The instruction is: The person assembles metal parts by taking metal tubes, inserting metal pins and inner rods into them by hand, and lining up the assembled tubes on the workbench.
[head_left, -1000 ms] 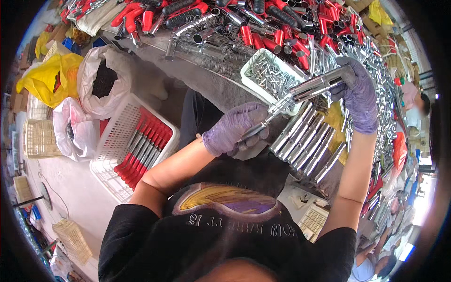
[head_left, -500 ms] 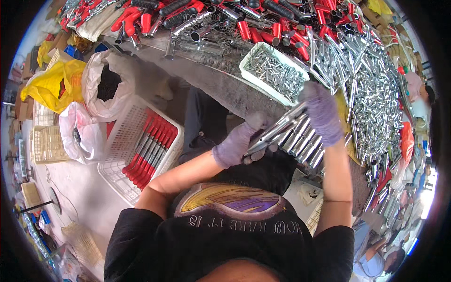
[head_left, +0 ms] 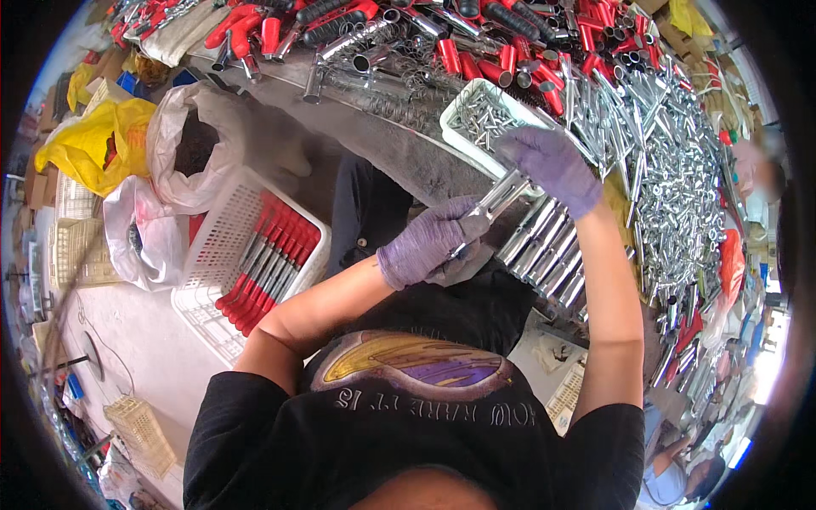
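A shiny metal tube-like part (head_left: 500, 197) slants up to the right from my left hand (head_left: 429, 242), whose gloved purple fingers are wrapped round its lower end. My right hand (head_left: 552, 166), in a matching glove, is bent over the part's upper end with its fingers drawn together. Whether they pinch a small pin or only the part itself is hidden. Just beyond that hand is a pale green tray (head_left: 463, 140) of small metal pins (head_left: 483, 117). Beneath my right wrist, several similar chrome tubes (head_left: 544, 246) lie side by side.
A large heap of metal parts (head_left: 671, 187) covers the bench on the right. Red and black handles (head_left: 331, 21) are piled along the far side. At left stand a white basket (head_left: 200, 293) of red-handled tools (head_left: 270, 263), white sacks (head_left: 191, 153) and a yellow bag (head_left: 102, 144).
My right hand has moved a little left over the part's upper end. My left hand has turned and now grips the part more upright, away from the row of tubes.
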Tool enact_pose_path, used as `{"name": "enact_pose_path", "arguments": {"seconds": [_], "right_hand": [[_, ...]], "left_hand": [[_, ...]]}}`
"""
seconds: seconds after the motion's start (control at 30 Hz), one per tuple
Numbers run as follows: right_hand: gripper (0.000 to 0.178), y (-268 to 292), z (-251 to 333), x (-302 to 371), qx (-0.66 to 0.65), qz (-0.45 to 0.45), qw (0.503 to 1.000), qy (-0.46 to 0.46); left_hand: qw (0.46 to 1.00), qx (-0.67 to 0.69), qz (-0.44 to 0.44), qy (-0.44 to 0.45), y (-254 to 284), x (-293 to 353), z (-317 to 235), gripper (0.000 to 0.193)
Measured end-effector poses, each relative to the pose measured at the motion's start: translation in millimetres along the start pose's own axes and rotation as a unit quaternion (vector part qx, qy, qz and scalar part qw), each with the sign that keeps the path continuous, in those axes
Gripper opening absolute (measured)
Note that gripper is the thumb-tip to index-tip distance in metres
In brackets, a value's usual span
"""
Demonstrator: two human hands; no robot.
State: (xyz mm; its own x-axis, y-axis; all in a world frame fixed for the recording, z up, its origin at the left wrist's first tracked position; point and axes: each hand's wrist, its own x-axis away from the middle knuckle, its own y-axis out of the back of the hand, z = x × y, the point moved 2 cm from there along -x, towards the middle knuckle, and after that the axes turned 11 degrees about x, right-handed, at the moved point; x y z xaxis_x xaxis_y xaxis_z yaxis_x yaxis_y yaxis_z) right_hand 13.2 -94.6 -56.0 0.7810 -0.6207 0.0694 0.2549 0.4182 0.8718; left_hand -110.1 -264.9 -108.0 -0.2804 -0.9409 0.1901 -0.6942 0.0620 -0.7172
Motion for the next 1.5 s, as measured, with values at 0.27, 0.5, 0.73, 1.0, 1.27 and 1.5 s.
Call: {"name": "enact_pose_path", "arguments": {"seconds": [0.27,0.5,0.73,1.0,1.27,1.5], "right_hand": [[0.026,-16,-23,-52,0.424,0.044,0.901,0.078],[0.021,22,58,24,0.054,-0.113,0.992,-0.025],[0.015,-9,70,61,0.243,-0.154,0.947,0.145],[0.014,-25,75,73,0.400,-0.088,0.909,0.076],[0.033,15,57,97,0.183,0.055,0.981,0.027],[0.034,16,21,143,-0.380,-0.099,0.916,-0.083]], "left_hand": [[0.998,-0.022,-0.066,0.004,8,11,-3,0.044],[0.998,0.013,-0.057,-0.018,21,12,-4,0.030],[0.999,0.032,-0.008,-0.003,18,-1,1,0.032],[0.992,-0.075,-0.090,-0.034,4,-5,11,0.046],[0.857,-0.504,0.003,-0.104,-22,4,-8,0.048],[0.960,-0.233,0.133,0.082,-52,-3,6,0.049]]}}
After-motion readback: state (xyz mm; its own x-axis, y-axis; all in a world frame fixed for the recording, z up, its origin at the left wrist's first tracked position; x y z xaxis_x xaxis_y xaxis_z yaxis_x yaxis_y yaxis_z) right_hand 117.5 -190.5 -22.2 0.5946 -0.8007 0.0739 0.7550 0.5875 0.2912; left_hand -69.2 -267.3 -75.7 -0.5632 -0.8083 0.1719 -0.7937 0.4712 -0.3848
